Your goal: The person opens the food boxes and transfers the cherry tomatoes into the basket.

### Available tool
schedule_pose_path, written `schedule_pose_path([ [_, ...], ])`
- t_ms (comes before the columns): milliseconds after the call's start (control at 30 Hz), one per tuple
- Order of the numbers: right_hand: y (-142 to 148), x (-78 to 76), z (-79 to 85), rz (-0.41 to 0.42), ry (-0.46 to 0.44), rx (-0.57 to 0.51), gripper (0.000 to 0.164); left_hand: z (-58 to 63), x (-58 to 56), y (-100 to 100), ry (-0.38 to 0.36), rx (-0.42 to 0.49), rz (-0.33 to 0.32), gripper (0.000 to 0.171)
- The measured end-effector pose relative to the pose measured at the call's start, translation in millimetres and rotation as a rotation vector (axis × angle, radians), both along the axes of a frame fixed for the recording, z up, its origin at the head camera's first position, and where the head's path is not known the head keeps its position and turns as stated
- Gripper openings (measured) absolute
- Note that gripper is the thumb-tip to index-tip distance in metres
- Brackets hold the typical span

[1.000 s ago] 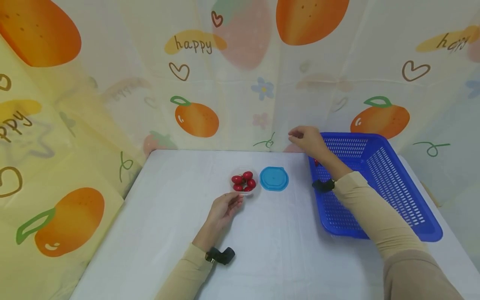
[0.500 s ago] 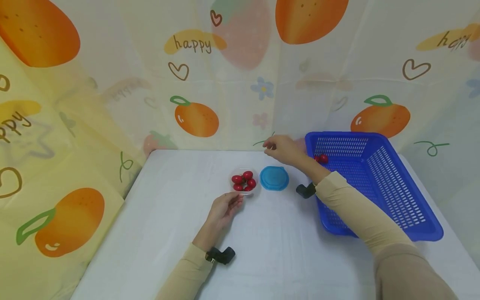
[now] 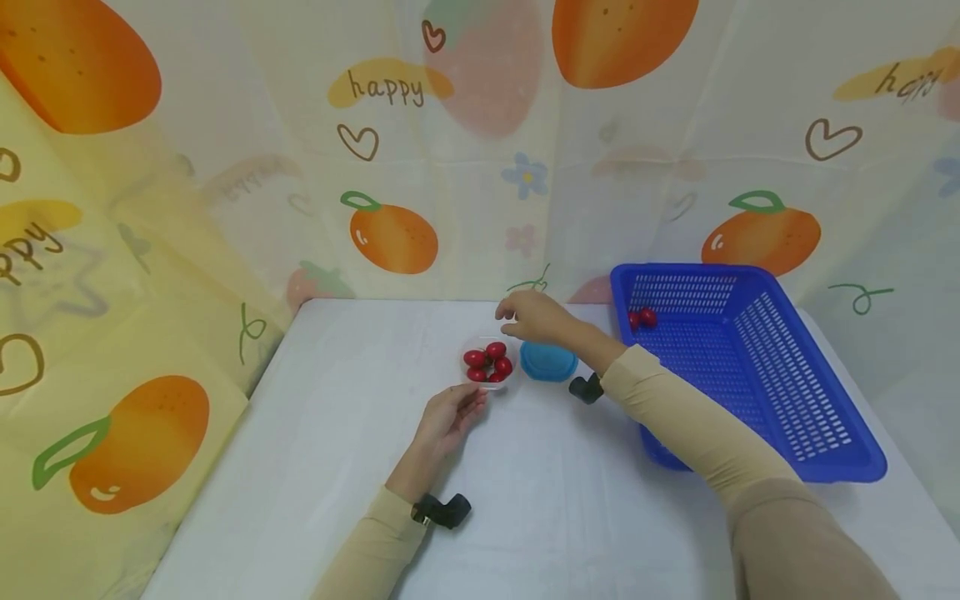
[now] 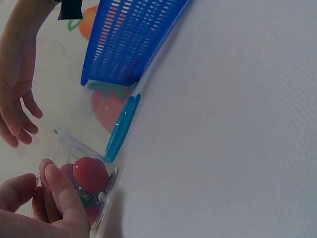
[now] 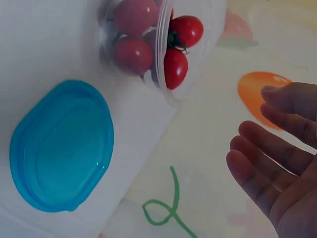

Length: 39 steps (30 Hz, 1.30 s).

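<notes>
A small clear plastic container [image 5: 161,47] stands on the table with several red cherry tomatoes [image 5: 133,55] inside, some showing green stems. My left hand [image 3: 448,419] pinches its near rim between thumb and fingers. Above and just behind the container hovers my right hand [image 3: 540,318], fingers loosely bent and nothing between them. The right wrist view shows those fingers apart from one another and away from the tomatoes. To the right of the container lies a blue lid [image 5: 69,148], partly covered by the right hand and forearm in the head view.
A large blue plastic basket [image 3: 757,367] stands at the right, with a pair of cherry tomatoes [image 3: 647,317] in its far left corner. The right forearm crosses its near left edge. A printed fruit curtain [image 3: 450,183] hangs behind the white table [image 3: 315,467].
My right hand has moved left from over the basket's far left corner to above the container, bringing the tomatoes in the basket into view. The left hand stays at the container's rim.
</notes>
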State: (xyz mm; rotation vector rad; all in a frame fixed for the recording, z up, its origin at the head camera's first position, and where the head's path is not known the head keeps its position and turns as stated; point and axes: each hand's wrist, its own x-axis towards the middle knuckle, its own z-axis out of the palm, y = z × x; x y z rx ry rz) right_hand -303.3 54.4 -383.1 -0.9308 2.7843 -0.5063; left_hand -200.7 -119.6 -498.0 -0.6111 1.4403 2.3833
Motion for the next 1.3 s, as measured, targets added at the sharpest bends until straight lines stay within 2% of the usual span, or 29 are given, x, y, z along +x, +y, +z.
schedule_pose_path([
  [200,-10,2.3,-6.9,-0.010,-0.067,0.052,0.027,-0.3,-0.2,0,-0.011,-0.004,-0.005,0.032],
  [433,-20,-0.1,-18.6,0.013,-0.103,0.111,0.029,-0.1,-0.9,1,0.010,0.001,-0.004,0.028],
  [600,-25,0.1,-28.5,0.026,-0.092,0.174,0.027,-0.2,-0.9,1,0.011,0.004,-0.001,0.027],
  [767,-28,0.8,-36.8,0.017,-0.094,0.178,0.027,-0.8,-0.9,1,0.010,-0.008,-0.002,0.027],
  [1100,-38,5.0,-41.5,-0.013,-0.053,0.238,0.032,-0.1,-1.3,1,0.007,-0.009,0.011,0.027],
  [1300,-39,8.5,-43.9,0.032,0.003,0.291,0.027,-1.6,-1.4,1,0.002,0.005,0.011,0.024],
])
